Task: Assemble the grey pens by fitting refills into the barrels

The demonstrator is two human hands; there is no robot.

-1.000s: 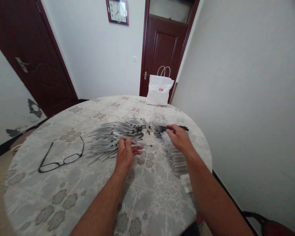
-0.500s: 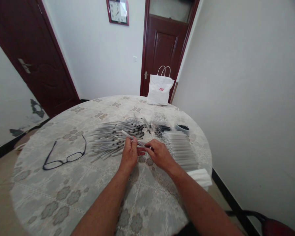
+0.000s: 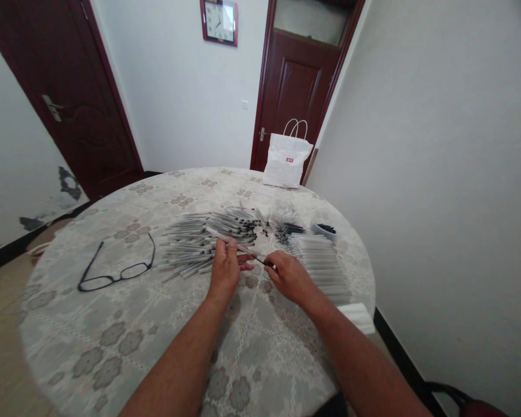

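Note:
My left hand (image 3: 224,267) is closed around a whitish pen barrel (image 3: 216,234), which slants up and left past the thumb. At its lower right end a thin dark rod (image 3: 259,259), which looks like a pen refill, runs between the barrel and my right hand (image 3: 289,273). My right fingertips pinch the outer end of that rod. Whether the rod's inner end sits inside the barrel is too small to tell. Just beyond my left hand lies a wide pile of whitish pens (image 3: 184,229) with dark ends.
Right of my hands lie a row of whitish tubes (image 3: 319,263), thin dark pieces (image 3: 294,229) and a bowl (image 3: 318,229) of small black parts. Clear plastic (image 3: 284,209), folded white material (image 3: 358,317), eyeglasses (image 3: 113,280) and a white paper bag (image 3: 289,163) also rest on the round table (image 3: 165,341).
My hands have moved slightly apart, my right one away from the barrel, so more of the dark rod shows between them. The whole view has shifted a little.

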